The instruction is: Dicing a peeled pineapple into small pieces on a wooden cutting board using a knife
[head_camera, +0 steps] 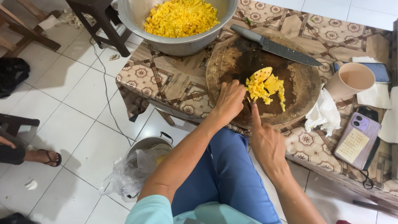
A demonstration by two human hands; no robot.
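Left hand [229, 101] curled on round dark wooden board [302, 89] beside yellow fruit pieces [265, 88]; right hand [265, 141], forefinger extended, grip unclear.

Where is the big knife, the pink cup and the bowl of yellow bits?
big knife [286, 50], head view, on the middle of its blade.
pink cup [340, 88], head view, on its outer wall.
metal bowl [182, 45], head view, on its outer wall.

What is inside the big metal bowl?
The metal bowl is heaped with chopped yellow fruit pieces. Whatever lies beneath the heap and the bowl's bottom is covered.
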